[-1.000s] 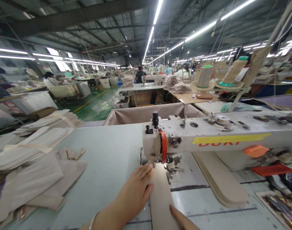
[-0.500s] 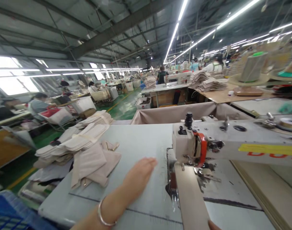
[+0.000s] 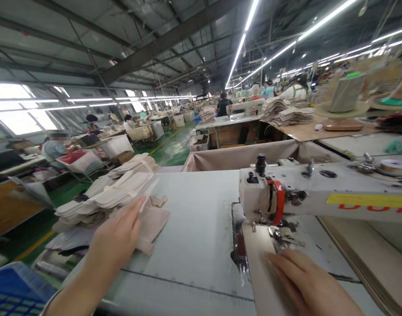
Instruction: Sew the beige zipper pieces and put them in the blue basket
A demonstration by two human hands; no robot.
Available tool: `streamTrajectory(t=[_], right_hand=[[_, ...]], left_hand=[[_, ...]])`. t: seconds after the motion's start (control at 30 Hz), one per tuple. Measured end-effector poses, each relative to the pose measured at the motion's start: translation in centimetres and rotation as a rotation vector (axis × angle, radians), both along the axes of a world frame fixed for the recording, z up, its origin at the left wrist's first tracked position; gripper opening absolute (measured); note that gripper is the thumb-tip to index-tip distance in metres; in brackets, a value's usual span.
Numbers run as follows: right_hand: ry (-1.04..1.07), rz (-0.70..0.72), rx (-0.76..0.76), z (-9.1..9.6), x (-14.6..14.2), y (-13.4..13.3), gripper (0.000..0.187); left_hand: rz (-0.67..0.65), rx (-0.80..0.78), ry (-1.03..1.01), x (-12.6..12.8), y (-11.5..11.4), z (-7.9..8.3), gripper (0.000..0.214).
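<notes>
My left hand reaches out to the left, onto a heap of beige fabric pieces on the grey sewing table. Its fingers are pressed together on the blurred edge of one pale piece, which is lifted off the heap. My right hand lies flat with fingers stretched on a beige strip. That strip runs under the presser foot of the white sewing machine.
A stack of long beige strips lies right of the machine. A blue crate stands at the lower left. A cloth bin hangs behind the table. Thread cones stand at the back right. Other people work at benches farther off.
My left hand has left the strip at the needle and swung left to the fabric heap. My right hand has slid up onto the strip. The view has turned left.
</notes>
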State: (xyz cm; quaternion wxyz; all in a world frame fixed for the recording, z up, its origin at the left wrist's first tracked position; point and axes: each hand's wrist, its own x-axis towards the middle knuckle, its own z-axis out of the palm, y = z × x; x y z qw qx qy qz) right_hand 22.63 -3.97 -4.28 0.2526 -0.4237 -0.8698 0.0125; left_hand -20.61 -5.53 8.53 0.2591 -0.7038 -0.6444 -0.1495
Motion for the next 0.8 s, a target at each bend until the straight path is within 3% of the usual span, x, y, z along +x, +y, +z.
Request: streamTrajectory(t=[0.07, 0.17, 0.2, 0.27, 0.37, 0.47, 0.6, 0.73, 0.8], right_hand=[[-0.059, -0.026, 0.062, 0.6, -0.8, 1.6, 0.035], [-0.123, -0.063, 0.113, 0.7, -1.9, 2.7, 0.042], [-0.130, -0.070, 0.118, 0.6, -2.1, 2.8, 0.044], [-0.120, -0.071, 0.111, 0.4, -2.2, 2.5, 0.046], [-0.077, -0.067, 0.079, 0.4, -2.1, 2.0, 0.044], [-0.047, -0.061, 0.061, 0.6, -2.1, 1.8, 0.045], [-0.047, -0.070, 0.044, 0.9, -2.2, 1.9, 0.045], [-0.035, -0.083, 0.035, 1.3, -2.4, 1.8, 0.043], [-0.033, -0.084, 0.020, 1.3, -2.4, 1.8, 0.044]], left_hand=[[-0.278, -0.093, -0.040, 4.8, -1.5, -0.4, 0.050], [-0.614, -0.506, -0.144, 11.2, -2.2, -2.4, 0.037], [-0.651, -0.576, -0.187, 12.6, -1.7, -3.2, 0.033], [-0.625, -0.590, -0.255, 14.5, 0.6, -4.5, 0.034], [-0.490, -0.491, -0.295, 15.6, 5.6, -6.0, 0.037], [-0.426, -0.516, -0.355, 16.4, 9.1, -6.9, 0.026], [-0.418, -0.536, -0.447, 17.4, 9.1, -7.1, 0.011], [-0.582, -0.645, -0.662, 18.4, 7.4, -7.2, 0.024], [-0.600, -0.682, -0.729, 19.1, 7.3, -7.5, 0.024]])
